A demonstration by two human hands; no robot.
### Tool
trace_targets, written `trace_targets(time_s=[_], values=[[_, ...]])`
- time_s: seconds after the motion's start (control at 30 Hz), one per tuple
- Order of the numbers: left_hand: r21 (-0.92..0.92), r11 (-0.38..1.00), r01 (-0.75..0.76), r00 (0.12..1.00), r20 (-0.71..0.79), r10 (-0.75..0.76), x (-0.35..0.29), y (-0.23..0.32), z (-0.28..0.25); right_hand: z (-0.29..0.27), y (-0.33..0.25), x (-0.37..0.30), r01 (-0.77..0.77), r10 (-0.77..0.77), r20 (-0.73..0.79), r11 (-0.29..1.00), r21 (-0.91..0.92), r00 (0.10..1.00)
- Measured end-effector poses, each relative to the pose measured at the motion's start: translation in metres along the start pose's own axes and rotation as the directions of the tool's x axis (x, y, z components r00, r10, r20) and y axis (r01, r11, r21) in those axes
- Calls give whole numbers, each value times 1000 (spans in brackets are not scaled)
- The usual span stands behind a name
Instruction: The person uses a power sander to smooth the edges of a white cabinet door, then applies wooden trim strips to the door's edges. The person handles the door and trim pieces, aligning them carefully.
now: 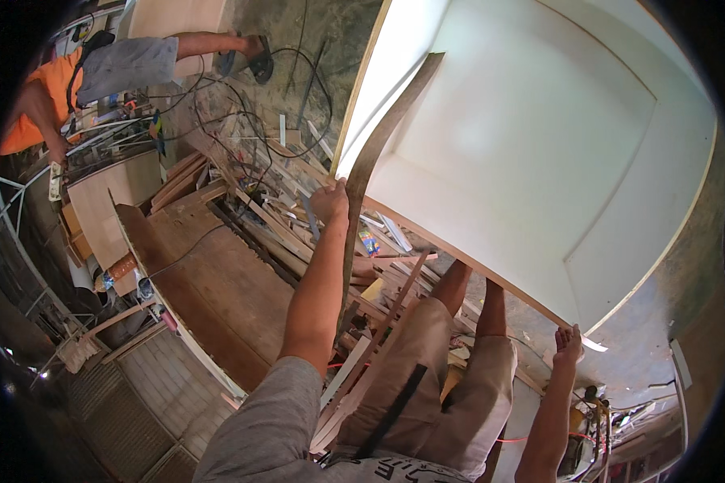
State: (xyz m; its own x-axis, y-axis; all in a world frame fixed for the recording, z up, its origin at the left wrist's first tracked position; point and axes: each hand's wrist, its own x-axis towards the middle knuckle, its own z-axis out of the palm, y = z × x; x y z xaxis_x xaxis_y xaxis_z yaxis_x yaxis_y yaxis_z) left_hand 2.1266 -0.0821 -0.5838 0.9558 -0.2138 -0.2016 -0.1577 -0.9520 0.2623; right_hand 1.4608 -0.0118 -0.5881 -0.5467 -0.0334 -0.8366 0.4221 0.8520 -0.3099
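Lap: person's own knees in tan shorts, nearest, low centre.
Left hand (330, 200): fingers pinching a long brown edging strip (383, 133).
Strip axis: runs far-right from the fingers along the white cabinet (540, 137) edge, and trails down toward the lap.
Right hand (568, 342): on cabinet's near right edge, fingers' closure unclear.
Nearer strip: left hand.
Hidden: strip's lower end, lost among wood scraps (290, 217).

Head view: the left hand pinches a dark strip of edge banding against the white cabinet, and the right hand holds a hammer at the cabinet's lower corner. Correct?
Not quite. In the head view the right hand holds no hammer; it grips the lower corner of the white cabinet bare. The left hand does hold the dark strip along the cabinet's edge.
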Motion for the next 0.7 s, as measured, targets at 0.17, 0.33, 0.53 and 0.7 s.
trace_targets(time_s=[0.17, 0.33, 0.53, 0.7], values=[[-68, 996, 64, 997, 36, -62, 8, -5, 3, 6, -4, 5, -39, 40, -30, 999, 18, 999], [-157, 973, 168, 984, 91, -155, 15, -12, 6, 4, -7, 10, -98, 99, -38, 995, 30, 994], [-330, 911, 246, 963, 189, -192, 17, -15, 9, -2, -5, 13, -138, 140, -19, 988, 68, 990], [124, 989, -82, 994, 83, 72, 21, -25, -1, 19, -4, -11, -114, 111, -200, 993, -3, 973]])
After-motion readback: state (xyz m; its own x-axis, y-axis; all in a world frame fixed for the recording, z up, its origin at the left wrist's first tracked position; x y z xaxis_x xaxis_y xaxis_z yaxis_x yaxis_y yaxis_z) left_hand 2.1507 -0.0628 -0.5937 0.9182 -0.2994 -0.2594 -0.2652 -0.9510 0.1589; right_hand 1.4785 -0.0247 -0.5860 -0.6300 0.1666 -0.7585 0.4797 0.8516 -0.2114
